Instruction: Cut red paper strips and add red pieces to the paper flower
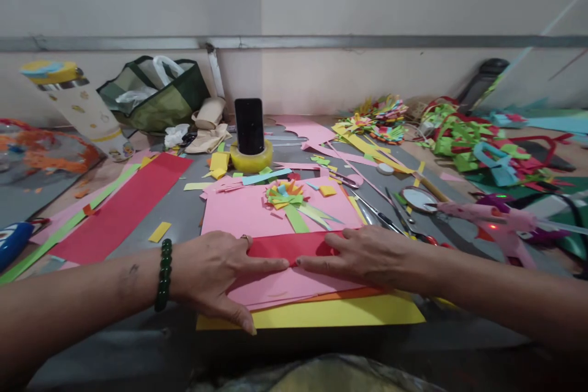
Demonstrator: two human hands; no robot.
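Note:
A red paper strip [278,248] lies across a stack of pink paper [234,211] in front of me. My left hand [215,266] rests on the strip's left part, index finger stretched along its near edge and thumb spread down over yellow paper [340,312]. From the right, my right hand [367,252] presses on the same strip, its index fingertip close to the left one. The other fingers of both hands bend over the strip. Just beyond it sits a multicoloured paper flower [285,195] with green paper tails [297,219].
A phone [249,127] stands in a yellow tape roll [252,156]. Scissors [416,233], a cutter knife [381,214] and a pink glue gun [498,223] with a red light lie right. A long red sheet [124,211] and a bottle [80,110] are left. Paper scraps surround the stack.

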